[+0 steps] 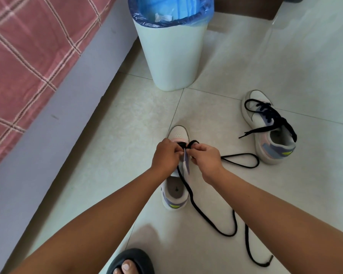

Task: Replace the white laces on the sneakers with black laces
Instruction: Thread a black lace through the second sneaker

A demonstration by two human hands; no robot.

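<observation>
Both hands, left hand [166,155] and right hand [205,158], pinch the flat black lace [194,200] over the near white sneaker [178,133]; no writing readable.

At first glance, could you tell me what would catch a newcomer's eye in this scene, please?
Both hands meet at the centre of the floor: the left hand and right hand pinch a black lace at the lowest eyelets of the near sneaker, its slack trailing across the tiles. To the right lies the second sneaker, already threaded in black. Behind them stands a white bin with a blue liner.
</observation>
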